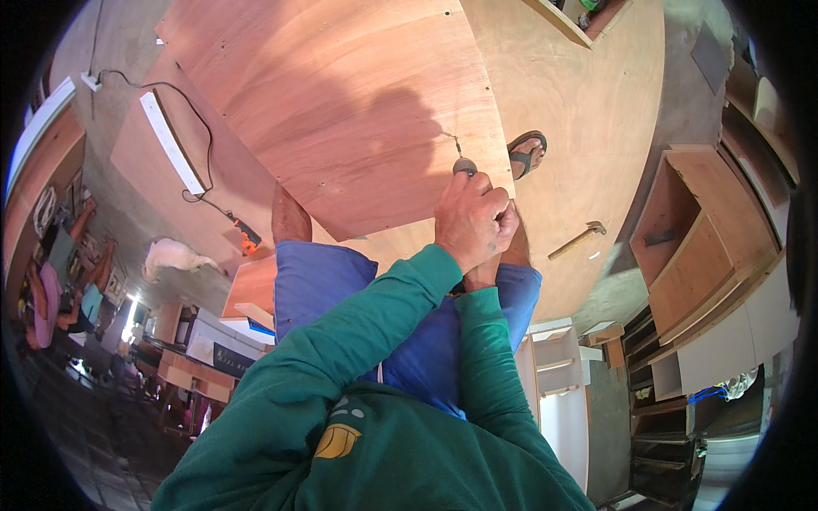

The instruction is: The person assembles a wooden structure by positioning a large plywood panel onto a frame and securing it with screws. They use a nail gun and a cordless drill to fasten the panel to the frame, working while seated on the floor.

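A drill points away from me, its dark round chuck (463, 166) showing beyond my knuckles. The thin bit (457, 145) reaches down to the reddish plywood panel (332, 111), near the panel's right edge. My left hand (467, 217) is closed over the drill's body and hides most of it. Just under it, my right hand (484, 271) is closed at the drill too; its fingers are largely covered by the left. The panel lies in front of my knees, with small dark screw holes along its edges.
A claw hammer (578, 240) lies on the plywood to the right, near my sandaled foot (527, 154). Leftward are an orange corded power tool (247, 236), a white strip (172, 143) and a white animal (176, 258). A wooden cabinet (694, 230) stands far right.
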Demonstrator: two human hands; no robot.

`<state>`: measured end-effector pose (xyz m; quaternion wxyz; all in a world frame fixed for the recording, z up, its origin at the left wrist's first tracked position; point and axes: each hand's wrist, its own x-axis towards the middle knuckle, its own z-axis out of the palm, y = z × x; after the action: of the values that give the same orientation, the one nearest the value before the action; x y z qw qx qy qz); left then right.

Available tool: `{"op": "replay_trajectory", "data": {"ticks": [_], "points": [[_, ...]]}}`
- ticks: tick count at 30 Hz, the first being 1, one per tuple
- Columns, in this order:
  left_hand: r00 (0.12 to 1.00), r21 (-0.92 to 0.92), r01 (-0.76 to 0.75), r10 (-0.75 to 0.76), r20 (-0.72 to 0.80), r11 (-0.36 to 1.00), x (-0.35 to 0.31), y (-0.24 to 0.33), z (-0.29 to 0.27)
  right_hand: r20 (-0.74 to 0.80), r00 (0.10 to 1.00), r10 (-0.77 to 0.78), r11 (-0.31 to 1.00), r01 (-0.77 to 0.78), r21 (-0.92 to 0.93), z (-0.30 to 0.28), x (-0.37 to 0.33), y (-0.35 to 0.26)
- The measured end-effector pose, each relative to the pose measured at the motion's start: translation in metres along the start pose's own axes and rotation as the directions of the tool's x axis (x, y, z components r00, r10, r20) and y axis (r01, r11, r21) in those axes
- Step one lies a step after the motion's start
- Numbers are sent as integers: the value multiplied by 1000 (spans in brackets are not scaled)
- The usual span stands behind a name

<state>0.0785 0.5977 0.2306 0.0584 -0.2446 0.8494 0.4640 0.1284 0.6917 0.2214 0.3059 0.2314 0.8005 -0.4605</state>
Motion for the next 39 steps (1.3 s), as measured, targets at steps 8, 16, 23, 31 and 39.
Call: {"op": "replay_trajectory", "data": {"ticks": [8,16,23,31,39], "points": [[1000,-19,8,-7,31,1000,-1,-4,1,-25,999,-30,999,31,37,6,1,-5],[1000,1,-9,9,-16,1000,-1,-6,3,-34,998,-48,998,49,48,11,8,-4],[1000,7,18,-18,-9,1000,-2,-8,2,24,998,57,997,-56,-56,5,3,4],[1000,-2,2,-2,-28,1000,1,-13,6,63,991,119,988,-112,-109,4,3,8],[999,0,16,-16,-27,1000,1,-17,9,32,998,51,989,-46,-140,7,12,20]]}}
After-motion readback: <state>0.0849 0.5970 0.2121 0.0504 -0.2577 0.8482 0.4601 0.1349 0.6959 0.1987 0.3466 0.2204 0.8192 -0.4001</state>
